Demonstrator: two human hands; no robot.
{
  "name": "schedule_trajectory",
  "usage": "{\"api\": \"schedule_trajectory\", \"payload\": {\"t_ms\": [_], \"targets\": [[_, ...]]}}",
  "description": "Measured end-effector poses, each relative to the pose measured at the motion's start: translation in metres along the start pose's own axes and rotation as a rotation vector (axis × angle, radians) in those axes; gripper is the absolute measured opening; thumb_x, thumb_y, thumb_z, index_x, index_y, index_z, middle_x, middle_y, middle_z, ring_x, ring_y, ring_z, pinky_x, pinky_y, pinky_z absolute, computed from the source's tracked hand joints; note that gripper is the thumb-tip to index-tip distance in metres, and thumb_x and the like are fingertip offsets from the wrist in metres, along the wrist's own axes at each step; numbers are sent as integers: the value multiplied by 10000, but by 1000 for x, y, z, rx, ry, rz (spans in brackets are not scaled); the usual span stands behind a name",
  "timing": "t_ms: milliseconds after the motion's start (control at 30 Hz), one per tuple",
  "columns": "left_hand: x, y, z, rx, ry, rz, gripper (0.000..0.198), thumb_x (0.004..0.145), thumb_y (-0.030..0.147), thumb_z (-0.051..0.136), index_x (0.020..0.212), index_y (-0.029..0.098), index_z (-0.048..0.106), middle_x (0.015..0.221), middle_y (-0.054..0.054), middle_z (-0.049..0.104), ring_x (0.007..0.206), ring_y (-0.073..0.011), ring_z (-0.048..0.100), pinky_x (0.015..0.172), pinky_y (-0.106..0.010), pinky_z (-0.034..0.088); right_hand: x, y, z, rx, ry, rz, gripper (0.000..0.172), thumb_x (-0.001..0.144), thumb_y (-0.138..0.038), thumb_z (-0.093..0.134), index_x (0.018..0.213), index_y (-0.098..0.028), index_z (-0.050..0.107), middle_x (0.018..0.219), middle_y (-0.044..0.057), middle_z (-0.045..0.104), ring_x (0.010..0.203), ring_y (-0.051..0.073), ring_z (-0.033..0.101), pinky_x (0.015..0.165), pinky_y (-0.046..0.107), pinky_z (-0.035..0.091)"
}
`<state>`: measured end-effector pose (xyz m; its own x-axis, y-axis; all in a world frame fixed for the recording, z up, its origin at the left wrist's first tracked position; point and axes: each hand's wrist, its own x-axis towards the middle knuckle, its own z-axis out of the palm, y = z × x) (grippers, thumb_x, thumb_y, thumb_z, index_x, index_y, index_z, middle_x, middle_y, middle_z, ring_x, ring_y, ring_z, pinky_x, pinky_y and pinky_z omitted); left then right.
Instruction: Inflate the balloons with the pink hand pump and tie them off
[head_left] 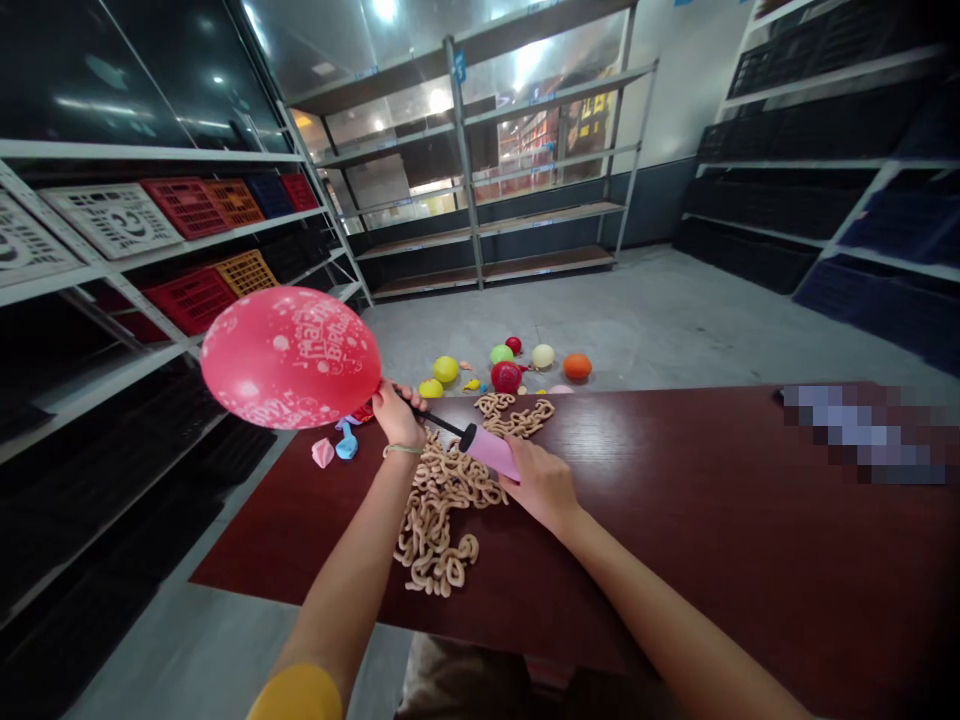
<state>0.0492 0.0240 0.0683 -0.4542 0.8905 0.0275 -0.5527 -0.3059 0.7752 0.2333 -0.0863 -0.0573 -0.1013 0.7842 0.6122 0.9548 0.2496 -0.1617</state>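
Note:
A large pink balloon (291, 357) with white birthday lettering floats at the left, above the table edge. My left hand (396, 415) is closed on the balloon's neck where it meets the black nozzle of a pink hand pump (491, 449). My right hand (541, 486) is wrapped round the pump's pink barrel. Both hands hover over a heap of beige, loop-shaped pieces (442, 500) lying on the dark red table (712, 540).
Flat pink and blue balloons (335, 446) lie near the table's left corner. Several inflated balloons (510, 365) sit on the grey floor beyond. Metal shelves with crates (187, 210) line the left; more shelving stands behind and at the right. A blurred patch (870, 430) covers the table's far right.

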Motion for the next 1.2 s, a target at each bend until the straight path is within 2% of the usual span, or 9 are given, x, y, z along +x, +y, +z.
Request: {"api": "schedule_trajectory", "payload": {"t_ms": [200, 300, 433, 600, 700, 867, 967, 1067, 1200], "targets": [[-45, -39, 8, 0, -99, -74, 236, 854, 335, 544, 736, 220, 375, 504, 90, 382, 353, -58, 355, 373, -182, 268, -1, 2, -2, -7, 22, 53, 478, 793, -268, 649, 1254, -198, 540, 983, 45, 694, 831, 193, 618, 681, 290, 360], [-55, -48, 9, 23, -149, -81, 222, 856, 329, 537, 740, 223, 380, 500, 89, 391, 352, -69, 366, 373, -191, 288, -3, 3, -3, 13, 27, 51, 470, 808, -276, 645, 1257, -194, 533, 978, 45, 694, 838, 188, 623, 684, 280, 360], [-35, -31, 5, 40, -151, -43, 207, 850, 306, 533, 742, 225, 376, 500, 90, 386, 353, -74, 368, 376, -193, 291, -3, 1, -2, 45, 25, 25, 466, 815, -302, 661, 1247, -184, 534, 967, 41, 695, 842, 184, 633, 685, 277, 370], [-1, 0, 4, 30, -43, -10, 186, 856, 310, 538, 776, 228, 392, 508, 97, 359, 354, -63, 340, 375, -178, 257, 0, -1, 0, 40, 17, 4, 470, 802, -290, 663, 1245, -186, 546, 968, 42, 696, 830, 188, 631, 677, 282, 368], [-8, -4, 9, 15, -26, -10, 194, 872, 342, 526, 786, 229, 394, 507, 98, 350, 354, -61, 328, 372, -177, 249, 1, 0, 0, 38, 24, 37, 468, 789, -272, 660, 1239, -194, 558, 970, 46, 696, 833, 190, 626, 676, 281, 365], [-45, -40, 12, 16, -144, -58, 221, 868, 346, 545, 771, 228, 385, 511, 90, 377, 361, -66, 360, 381, -185, 277, 0, 1, -3, 36, 34, 103, 461, 781, -270, 666, 1227, -215, 564, 931, 33, 689, 813, 185, 620, 679, 281, 362], [-49, -49, 8, 31, -169, -84, 240, 863, 328, 548, 744, 227, 365, 512, 83, 380, 369, -71, 371, 385, -191, 283, -1, 1, -4, 29, 12, 77, 450, 808, -310, 658, 1232, -203, 553, 938, 39, 687, 822, 189, 620, 673, 284, 359], [-31, -39, 3, 41, -131, -110, 194, 858, 287, 524, 754, 228, 371, 512, 84, 377, 366, -75, 361, 385, -194, 277, -1, 0, -3, 4, -22, 25, 453, 824, -318, 645, 1244, -182, 543, 950, 52, 689, 829, 195, 618, 668, 287, 354], [0, -8, 5, 52, -76, -84, 147, 862, 296, 511, 794, 230, 398, 512, 91, 356, 360, -74, 340, 384, -191, 267, 0, 0, -2, 2, -4, 5, 459, 814, -283, 642, 1248, -177, 537, 969, 47, 692, 842, 194, 621, 682, 290, 356]]}}
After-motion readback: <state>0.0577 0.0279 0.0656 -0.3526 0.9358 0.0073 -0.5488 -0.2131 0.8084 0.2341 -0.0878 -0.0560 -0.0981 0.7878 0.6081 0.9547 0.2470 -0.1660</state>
